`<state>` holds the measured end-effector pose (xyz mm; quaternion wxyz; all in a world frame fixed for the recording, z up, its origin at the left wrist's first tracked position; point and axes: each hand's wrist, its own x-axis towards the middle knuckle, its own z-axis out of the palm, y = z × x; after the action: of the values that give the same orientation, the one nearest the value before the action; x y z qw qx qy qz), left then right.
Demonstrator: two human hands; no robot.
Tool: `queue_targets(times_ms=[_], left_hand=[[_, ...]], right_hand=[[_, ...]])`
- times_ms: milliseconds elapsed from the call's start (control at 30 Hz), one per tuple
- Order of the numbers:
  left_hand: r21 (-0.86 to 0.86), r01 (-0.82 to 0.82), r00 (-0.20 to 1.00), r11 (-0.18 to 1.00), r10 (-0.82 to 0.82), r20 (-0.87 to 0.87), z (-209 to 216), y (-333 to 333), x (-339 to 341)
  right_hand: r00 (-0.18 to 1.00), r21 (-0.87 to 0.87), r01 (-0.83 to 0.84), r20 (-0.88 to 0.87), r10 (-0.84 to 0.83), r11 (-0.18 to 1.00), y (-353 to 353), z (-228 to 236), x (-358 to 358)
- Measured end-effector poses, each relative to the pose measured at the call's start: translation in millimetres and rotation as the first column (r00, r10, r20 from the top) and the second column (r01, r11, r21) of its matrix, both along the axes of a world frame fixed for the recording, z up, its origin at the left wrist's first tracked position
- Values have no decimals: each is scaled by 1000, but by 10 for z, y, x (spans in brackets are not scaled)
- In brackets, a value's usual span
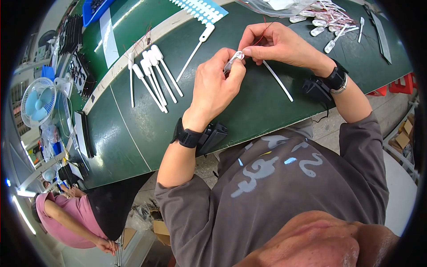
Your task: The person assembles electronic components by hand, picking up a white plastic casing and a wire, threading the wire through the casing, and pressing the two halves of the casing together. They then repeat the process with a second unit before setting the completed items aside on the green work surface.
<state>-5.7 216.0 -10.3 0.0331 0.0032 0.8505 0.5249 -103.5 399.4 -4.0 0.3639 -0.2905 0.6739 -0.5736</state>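
Observation:
My left hand [216,84] is closed round a small white oval plastic housing [233,61], gripping it between thumb and fingers above the green table. At the housing's far end, my right hand [275,44] pinches with thumb and forefinger; a thin red wire [267,30] loops up from those fingers. Below the right hand a white plastic rod [279,82] slants toward me; whether it joins the held housing is hidden. Left of my hands lie several white sticks with oval heads [153,73]. Another white stick with a slotted head [195,51] lies nearer the left hand.
A pile of white housings with red wires [327,20] lies at the far right, beside a dark strip [380,38]. A blue sheet with white pieces [202,10] is at the back. A blue bin [94,11] and a fan [39,102] stand left. A co-worker in pink [66,220] is lower left.

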Motion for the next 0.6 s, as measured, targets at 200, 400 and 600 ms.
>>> queue_targets(times_ms=[200, 400, 600], left_hand=[[57, -18, 1000, 998, 18, 2, -20, -6, -7], [13, -61, 998, 998, 61, -24, 10, 18, -14], [-50, -77, 996, 996, 74, -50, 7, 27, -10]], right_hand=[[1000, -7, 6, 16, -6, 1000, -4, -12, 17], [1000, -9, -4, -18, 4, 1000, 14, -40, 20], [998, -25, 56, -28, -57, 998, -5, -60, 67]])
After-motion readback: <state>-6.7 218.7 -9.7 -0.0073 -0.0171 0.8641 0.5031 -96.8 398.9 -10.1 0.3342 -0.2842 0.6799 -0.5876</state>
